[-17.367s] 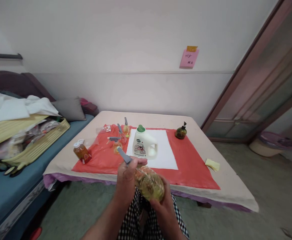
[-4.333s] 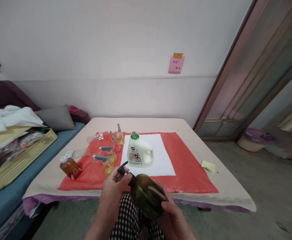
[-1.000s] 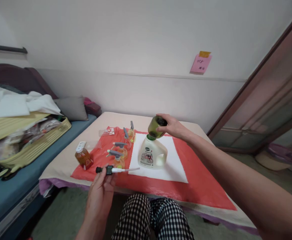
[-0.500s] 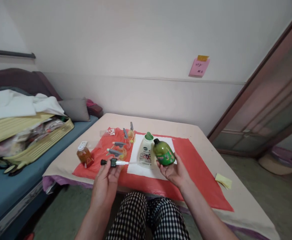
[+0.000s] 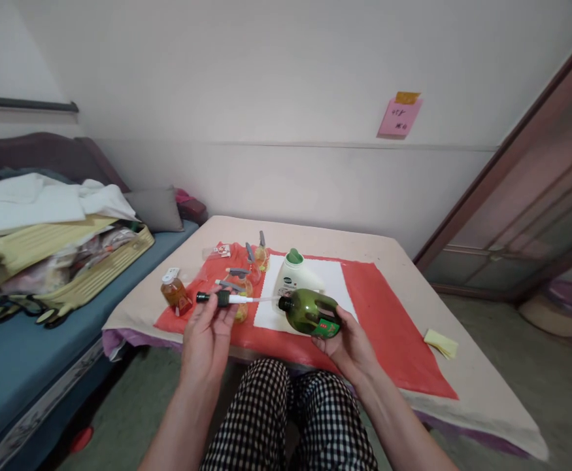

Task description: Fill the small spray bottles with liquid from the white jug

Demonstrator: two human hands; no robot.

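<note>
My left hand (image 5: 210, 327) is closed on a pump dispenser head (image 5: 223, 299), black and white with a thin clear tube pointing right. A green bottle (image 5: 312, 313) lies tilted on its side in my right hand (image 5: 342, 343), its dark mouth facing left. The tube's end comes close to that mouth; whether it enters I cannot tell. Behind the bottle a white detergent bottle (image 5: 288, 275) with a green cap stands on a white sheet, partly hidden. Left of it are several clear yellowish spray bottles (image 5: 261, 255) with grey tops.
A jar of amber liquid (image 5: 175, 294) with a white lid stands at the table's left, near a clear package (image 5: 217, 251). Red cloth (image 5: 384, 327) covers part of the table. Folded yellow paper (image 5: 441, 343) lies at right. A bed (image 5: 168, 252) with piled items adjoins on the left.
My right hand has turned the green bottle from upright-leaning to nearly horizontal, its mouth now toward the pump tube. The pump head stays in my left hand. The view has shifted slightly.
</note>
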